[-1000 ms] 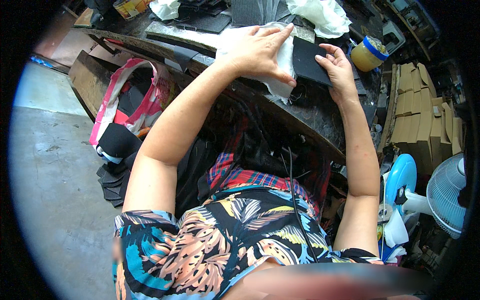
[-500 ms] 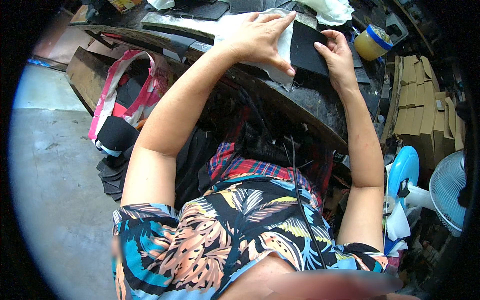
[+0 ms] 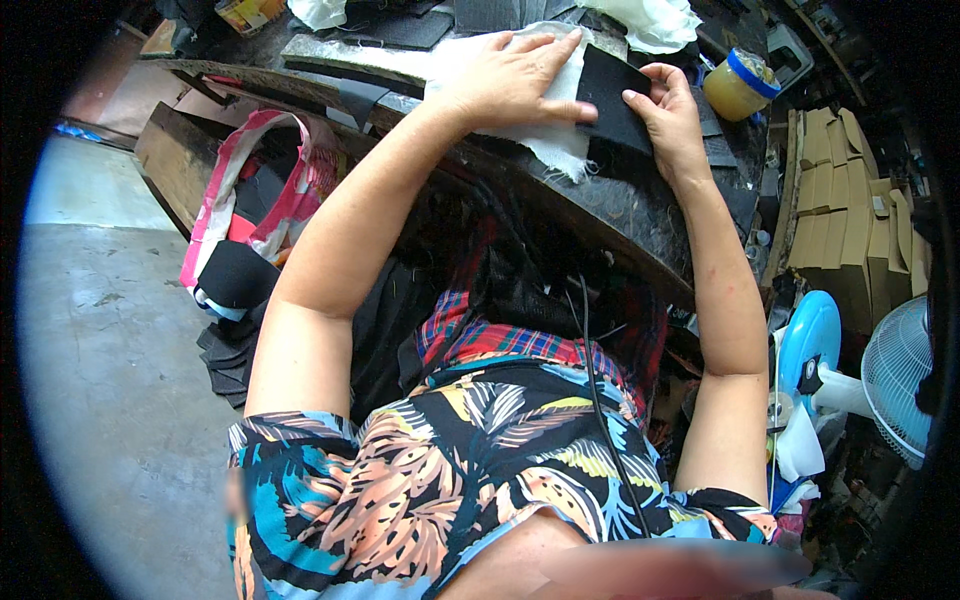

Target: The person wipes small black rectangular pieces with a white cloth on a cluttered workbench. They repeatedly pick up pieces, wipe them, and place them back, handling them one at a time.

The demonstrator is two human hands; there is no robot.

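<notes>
A white cloth [image 3: 560, 152] with a frayed lower edge lies on the dark worktable [image 3: 625, 205]. My left hand [image 3: 515, 82] rests flat over it, fingers spread and the thumb reaching toward a black sheet [image 3: 613, 95]. That sheet has straight edges and lies partly against the cloth's right side; whether it runs under the cloth is hidden. At its right edge, my right hand [image 3: 672, 115] pinches the sheet between thumb and curled fingers.
Black pieces [image 3: 400, 28] and a crumpled white plastic bag [image 3: 650, 22] lie farther back. A blue-lidded jar [image 3: 738, 88] stands at the right. Beside the table are cardboard boxes [image 3: 840, 200], a fan [image 3: 895, 375] and a pink-and-white bag [image 3: 215, 215].
My left thumb has swung up and away from the cloth's lower edge, toward the black sheet. My right hand keeps its pinch, almost unmoved.
</notes>
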